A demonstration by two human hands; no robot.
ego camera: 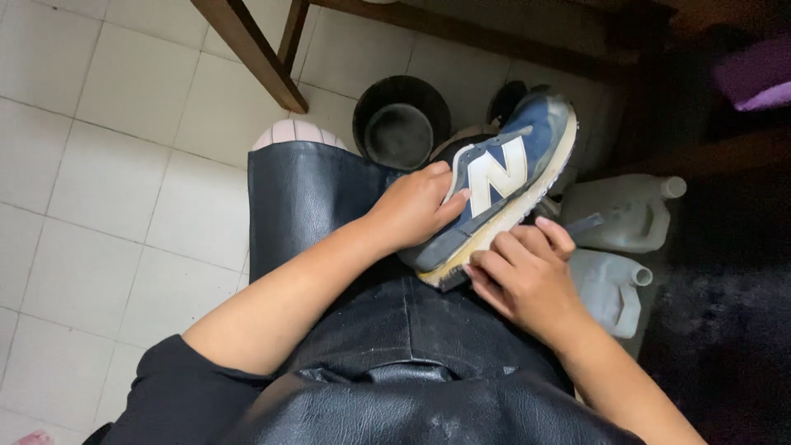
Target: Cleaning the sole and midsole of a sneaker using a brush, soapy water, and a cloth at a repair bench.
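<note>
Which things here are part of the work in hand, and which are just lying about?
In use:
- blue sneaker, steadied by the left hand
- right hand at its sole edge, holding a small dark tool
- black apron over the lap

Lying about:
- dark bucket
- two pale plastic jugs
- wooden furniture legs

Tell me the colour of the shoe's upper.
Blue, with white side marking: shoe, head view.

sneaker (503,177): matt blue suede, rubber sole | apron (329,198): glossy black leather-like | floor (107,165): smooth tile
</note>
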